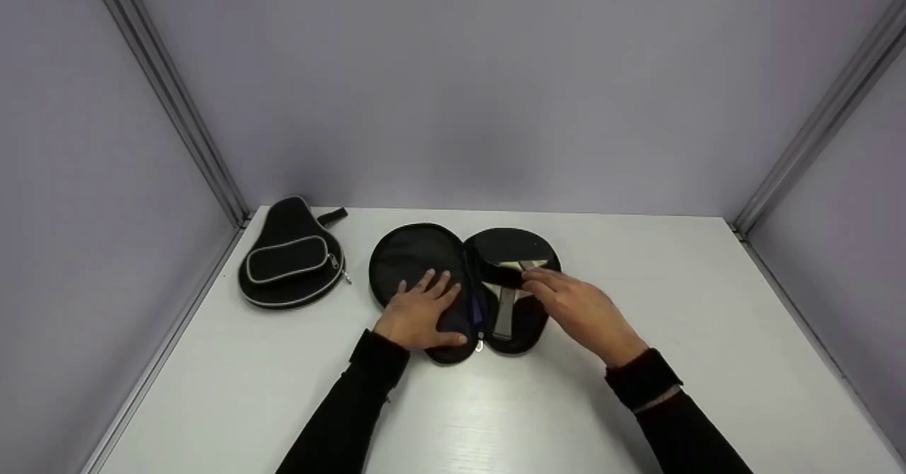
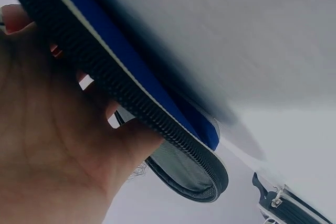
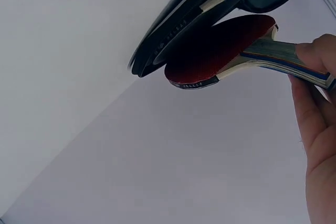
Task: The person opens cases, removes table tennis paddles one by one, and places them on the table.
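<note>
A black zip case lies unfolded, its bare left half [image 1: 414, 247] beside the right half, where a table tennis paddle [image 1: 505, 316] lies with its handle toward me. My left hand [image 1: 417, 320] rests on the left half, fingers spread over the dark lining; the left wrist view shows the zipper edge [image 2: 173, 135] and blue fabric close to the palm. With thumb and fingers, my right hand [image 1: 584, 311] pinches the handle of a second paddle [image 3: 226, 51]. Its blade tilts above the right half, black from above and red underneath.
Another black paddle case [image 1: 283, 297] with light piping, a front pocket and a strap lies at the left on the white table [image 1: 672, 283]. Pale panels stand behind and at both sides. A zipper pull [image 1: 480, 345] hangs at the near fold.
</note>
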{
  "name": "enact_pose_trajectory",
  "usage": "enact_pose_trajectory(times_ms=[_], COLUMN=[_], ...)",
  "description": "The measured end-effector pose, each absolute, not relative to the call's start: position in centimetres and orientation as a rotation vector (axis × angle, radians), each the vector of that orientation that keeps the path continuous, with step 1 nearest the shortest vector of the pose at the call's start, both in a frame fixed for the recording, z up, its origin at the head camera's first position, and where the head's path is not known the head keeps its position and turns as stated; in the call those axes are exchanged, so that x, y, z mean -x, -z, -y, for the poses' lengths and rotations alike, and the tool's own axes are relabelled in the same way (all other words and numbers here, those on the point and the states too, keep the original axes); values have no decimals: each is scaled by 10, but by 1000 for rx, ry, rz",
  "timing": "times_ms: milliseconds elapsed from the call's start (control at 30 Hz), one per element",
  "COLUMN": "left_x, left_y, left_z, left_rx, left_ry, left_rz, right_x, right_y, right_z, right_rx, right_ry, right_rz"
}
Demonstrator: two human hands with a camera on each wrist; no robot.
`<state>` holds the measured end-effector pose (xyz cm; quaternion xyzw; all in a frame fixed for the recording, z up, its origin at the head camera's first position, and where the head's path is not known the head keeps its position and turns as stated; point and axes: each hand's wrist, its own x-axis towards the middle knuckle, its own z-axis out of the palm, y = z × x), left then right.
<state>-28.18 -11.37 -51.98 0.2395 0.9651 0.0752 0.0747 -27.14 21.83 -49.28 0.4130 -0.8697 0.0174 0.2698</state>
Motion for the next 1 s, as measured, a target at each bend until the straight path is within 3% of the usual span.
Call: enact_pose_trajectory(times_ms=[1000], left_x=[277], left_y=[518], left_z=[111], left_rx=[-711], left_ry=[-216], left_rz=[-2891], right_x=[284], right_y=[457], right_z=[-294], right_rx=[-651], right_ry=[-370], right_rz=[2265])
